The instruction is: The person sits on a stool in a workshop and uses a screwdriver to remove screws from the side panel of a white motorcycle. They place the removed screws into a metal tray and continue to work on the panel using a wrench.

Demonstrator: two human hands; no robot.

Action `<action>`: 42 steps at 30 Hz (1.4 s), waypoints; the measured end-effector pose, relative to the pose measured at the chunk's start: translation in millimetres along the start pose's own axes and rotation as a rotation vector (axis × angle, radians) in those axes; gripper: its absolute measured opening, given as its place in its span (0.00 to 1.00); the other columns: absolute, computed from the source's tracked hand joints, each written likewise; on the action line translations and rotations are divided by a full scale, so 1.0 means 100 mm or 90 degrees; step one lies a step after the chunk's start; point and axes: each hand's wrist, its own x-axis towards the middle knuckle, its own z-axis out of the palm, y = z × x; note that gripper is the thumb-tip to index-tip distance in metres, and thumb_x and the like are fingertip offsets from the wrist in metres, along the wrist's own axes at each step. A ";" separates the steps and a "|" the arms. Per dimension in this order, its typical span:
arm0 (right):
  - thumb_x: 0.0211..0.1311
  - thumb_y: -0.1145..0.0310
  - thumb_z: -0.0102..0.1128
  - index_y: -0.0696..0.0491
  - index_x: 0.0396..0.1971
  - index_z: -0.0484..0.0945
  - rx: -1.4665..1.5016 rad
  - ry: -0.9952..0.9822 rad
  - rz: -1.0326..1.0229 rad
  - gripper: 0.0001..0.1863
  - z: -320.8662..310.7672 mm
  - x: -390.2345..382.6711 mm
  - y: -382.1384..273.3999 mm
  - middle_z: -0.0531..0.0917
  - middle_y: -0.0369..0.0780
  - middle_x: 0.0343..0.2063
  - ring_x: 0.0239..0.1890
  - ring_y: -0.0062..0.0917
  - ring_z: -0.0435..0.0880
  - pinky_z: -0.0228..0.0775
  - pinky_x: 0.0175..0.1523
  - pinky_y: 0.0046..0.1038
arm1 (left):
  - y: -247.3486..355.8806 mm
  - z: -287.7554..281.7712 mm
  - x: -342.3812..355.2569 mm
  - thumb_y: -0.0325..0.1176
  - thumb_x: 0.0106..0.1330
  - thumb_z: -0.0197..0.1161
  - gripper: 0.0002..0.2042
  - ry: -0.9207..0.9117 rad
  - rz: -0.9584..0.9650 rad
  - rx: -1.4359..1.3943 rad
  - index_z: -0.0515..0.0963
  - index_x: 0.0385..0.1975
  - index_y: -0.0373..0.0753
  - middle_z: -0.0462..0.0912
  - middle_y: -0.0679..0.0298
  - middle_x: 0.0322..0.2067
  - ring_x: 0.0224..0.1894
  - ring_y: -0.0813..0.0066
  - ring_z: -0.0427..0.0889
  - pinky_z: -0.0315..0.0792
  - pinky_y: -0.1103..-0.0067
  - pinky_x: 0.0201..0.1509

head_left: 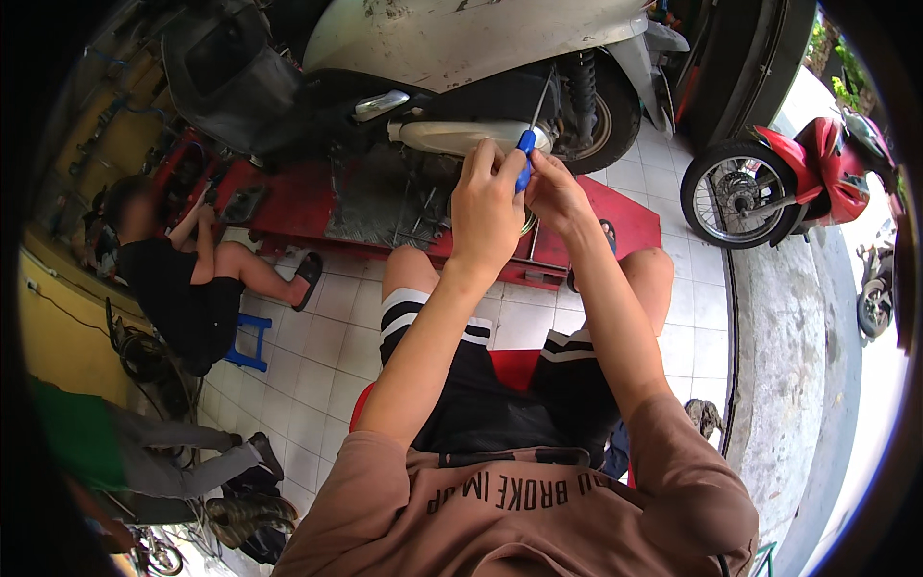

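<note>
A screwdriver (525, 159) with a blue handle and a long thin metal shaft points up and away in front of me. My left hand (487, 204) has its fingers closed against the left side of the handle. On the other side, my right hand (558, 197) pinches the handle between bent fingers; some fingertips are hidden. Just beyond both hands is the pale side cover (437, 136) of a raised scooter (461, 43). The shaft overlaps the dark area beside its rear shock absorber (581, 87). A thin yellowish loop (529, 223) shows between my wrists.
The scooter stands on a red lift platform (615, 207) with loose tools on it. A person (183, 279) sits at left on a blue stool (250, 342); another person's legs (183, 452) are at lower left. A red motorcycle (808, 183) stands at right beyond the white tiled floor (317, 346).
</note>
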 end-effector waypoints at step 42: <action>0.63 0.64 0.59 0.57 0.36 0.76 0.027 0.086 -0.014 0.11 0.02 -0.02 -0.07 0.82 0.38 0.31 0.33 0.24 0.82 0.76 0.43 0.27 | -0.05 0.09 -0.15 0.29 0.52 0.72 0.14 0.002 -0.050 -0.032 0.74 0.32 0.30 0.80 0.58 0.26 0.18 0.74 0.79 0.72 0.79 0.24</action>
